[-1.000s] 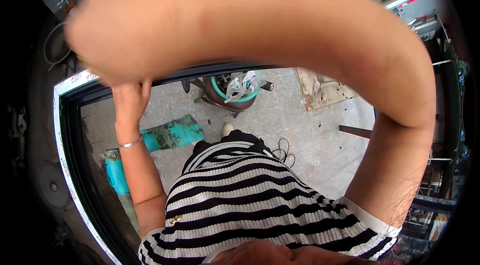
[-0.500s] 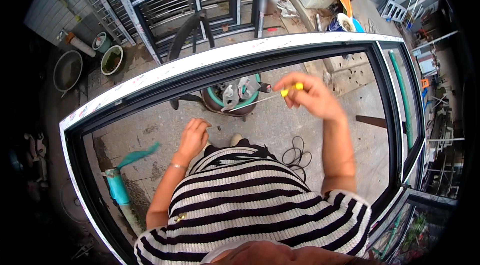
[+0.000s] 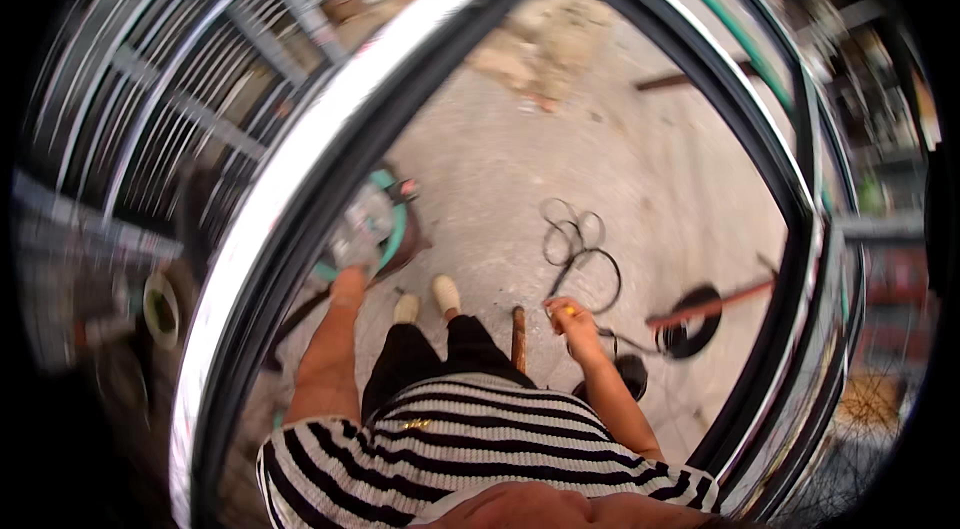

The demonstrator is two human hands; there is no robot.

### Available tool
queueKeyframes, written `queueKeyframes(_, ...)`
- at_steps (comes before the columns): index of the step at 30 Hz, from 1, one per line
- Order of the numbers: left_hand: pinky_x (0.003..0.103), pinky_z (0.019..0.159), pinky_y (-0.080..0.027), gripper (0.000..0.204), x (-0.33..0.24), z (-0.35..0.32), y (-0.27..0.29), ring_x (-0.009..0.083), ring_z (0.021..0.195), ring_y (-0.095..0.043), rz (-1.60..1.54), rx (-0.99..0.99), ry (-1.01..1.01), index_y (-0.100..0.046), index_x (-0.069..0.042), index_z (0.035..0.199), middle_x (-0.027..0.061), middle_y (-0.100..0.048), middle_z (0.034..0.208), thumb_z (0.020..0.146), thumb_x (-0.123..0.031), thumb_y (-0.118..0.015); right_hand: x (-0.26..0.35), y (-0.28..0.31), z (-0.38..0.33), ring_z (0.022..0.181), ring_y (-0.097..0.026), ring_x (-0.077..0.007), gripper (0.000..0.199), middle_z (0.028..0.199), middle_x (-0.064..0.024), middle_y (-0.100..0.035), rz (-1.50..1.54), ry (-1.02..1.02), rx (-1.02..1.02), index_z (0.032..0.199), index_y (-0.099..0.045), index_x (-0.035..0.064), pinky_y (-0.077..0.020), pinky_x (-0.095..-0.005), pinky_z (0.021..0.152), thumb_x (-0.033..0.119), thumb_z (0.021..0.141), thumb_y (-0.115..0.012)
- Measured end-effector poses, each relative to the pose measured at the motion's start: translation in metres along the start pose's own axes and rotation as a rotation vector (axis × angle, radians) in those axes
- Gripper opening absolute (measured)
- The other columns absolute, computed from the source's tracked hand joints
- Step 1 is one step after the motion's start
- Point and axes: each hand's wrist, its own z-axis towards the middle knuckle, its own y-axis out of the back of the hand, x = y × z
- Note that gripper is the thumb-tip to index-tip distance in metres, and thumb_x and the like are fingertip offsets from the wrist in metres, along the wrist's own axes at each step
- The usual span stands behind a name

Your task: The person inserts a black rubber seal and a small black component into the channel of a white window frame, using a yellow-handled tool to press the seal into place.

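My right hand (image 3: 575, 327) is closed low on my right. A bit of a yellow screwdriver handle (image 3: 570, 310) shows between its fingers; the shaft does not show clearly. My left hand (image 3: 349, 285) reaches down at the near rim of a green-rimmed bucket (image 3: 399, 232). Its fingers are blurred against a clear plastic bag (image 3: 366, 219) in the bucket, and I cannot tell if they hold anything. Around my body stands a large window frame (image 3: 345, 94), white outside and black inside.
Black cable (image 3: 590, 259) lies coiled on the floor beyond my right hand, beside a black wheel-like disc (image 3: 690, 322) and a reddish bar (image 3: 715, 307). A brown rod (image 3: 519, 339) stands near my feet. Metal grilles (image 3: 190, 79) lean at the left.
My view has swung to the right. The left hand has gone over to the bucket. My right hand has dropped to my right side with the yellow-handled screwdriver, away from the bucket.
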Motion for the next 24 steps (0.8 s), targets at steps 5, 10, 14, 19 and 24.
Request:
queueKeyframes(5, 0.044, 0.079, -0.055, 0.019, -0.013, 0.041, 0.023, 0.0341, 0.094, -0.068, 0.081, -0.092, 0.139, -0.071, -0.01, 0.098, 0.0151, -0.07, 0.1, 0.086, -0.021, -0.061, -0.087, -0.005, -0.052, 0.059, -0.052, -0.0074, 0.016, 0.069, 0.0007, -0.058, -0.046, -0.158, -0.26, 0.102, -0.069, 0.0035, -0.0425, -0.0225, 0.052, 0.015, 0.095, -0.059)
queueKeyframes(10, 0.035, 0.058, -0.05, 0.025, -0.006, 0.091, -0.018, 0.0224, 0.064, -0.06, 0.17, -0.077, 0.006, -0.065, -0.001, 0.093, 0.0057, -0.06, 0.075, 0.096, -0.022, -0.053, -0.107, -0.041, -0.093, 0.06, -0.053, -0.0081, 0.017, 0.07, -0.0001, -0.058, -0.102, -0.202, -0.387, 0.101, -0.07, 0.0126, -0.0445, -0.0239, 0.055, 0.022, 0.093, -0.059)
queueKeyframes(14, 0.034, 0.058, -0.049, 0.025, -0.066, 0.085, -0.023, 0.0213, 0.064, -0.059, 0.099, -0.134, -0.189, -0.064, -0.001, 0.095, 0.0052, -0.06, 0.075, 0.097, -0.023, -0.053, -0.126, -0.056, -0.112, 0.058, -0.056, -0.0101, 0.022, 0.075, -0.0032, -0.064, -0.002, -0.125, -0.434, 0.11, -0.064, 0.0066, -0.0466, -0.0254, 0.052, 0.016, 0.091, -0.06)
queueKeyframes(19, 0.033, 0.058, -0.048, 0.025, -0.138, 0.046, -0.009, 0.0198, 0.064, -0.058, -0.036, -0.1, -0.458, -0.063, -0.001, 0.097, 0.0045, -0.059, 0.075, 0.097, -0.023, -0.052, -0.123, -0.068, -0.13, 0.061, -0.057, -0.0107, 0.022, 0.077, -0.0041, -0.064, 0.156, -0.071, -0.443, 0.114, -0.063, 0.0076, -0.0473, -0.0254, 0.056, 0.016, 0.093, -0.059)
queueKeyframes(24, 0.032, 0.057, -0.046, 0.025, -0.174, -0.005, 0.012, 0.0184, 0.064, -0.057, -0.18, -0.043, -0.588, -0.062, 0.0, 0.1, 0.0038, -0.059, 0.076, 0.098, -0.023, -0.052, -0.1, -0.058, -0.138, 0.067, -0.059, -0.0107, 0.023, 0.08, -0.0031, -0.065, 0.031, -0.034, -0.414, 0.112, -0.066, 0.0095, -0.049, -0.0259, 0.061, 0.026, 0.097, -0.058)
